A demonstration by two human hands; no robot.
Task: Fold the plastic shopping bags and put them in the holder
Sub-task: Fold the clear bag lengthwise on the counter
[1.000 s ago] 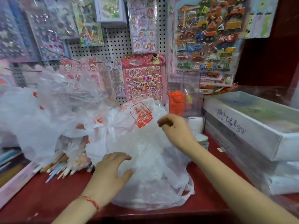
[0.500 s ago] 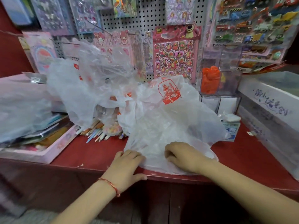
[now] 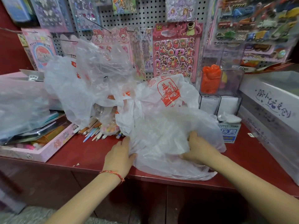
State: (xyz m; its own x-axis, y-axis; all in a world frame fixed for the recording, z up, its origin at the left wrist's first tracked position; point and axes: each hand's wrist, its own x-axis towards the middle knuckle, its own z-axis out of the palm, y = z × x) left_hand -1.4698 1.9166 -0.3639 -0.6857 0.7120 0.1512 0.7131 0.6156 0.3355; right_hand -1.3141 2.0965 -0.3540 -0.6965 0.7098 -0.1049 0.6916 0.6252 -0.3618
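1. Workpiece: white translucent plastic shopping bag with a red printed emblem (image 3: 161,131) lies crumpled on the red countertop (image 3: 90,152), its near border reaching the front edge.
2. Left hand (image 3: 120,156): fingers extended and laid against the bag's left border, thumb touching the film. Nothing is gripped.
3. Right hand (image 3: 199,149): fingers curled and clamped on a gathered fold at the bag's right side.
4. Stage, as judged: smoothing and squaring before the first fold. No crease is formed yet.
5. Next move calls for drawing the film taut between both hands, pressing out trapped air, then aligning the side edges.
6. Unfolded stock: heap of crumpled clear and white plastic bags (image 3: 90,81) sits behind, to the left.
7. Probable holder: clear acrylic compartment box (image 3: 231,83) stands rear right, well apart from the hands. It contains an orange bundle (image 3: 210,78).
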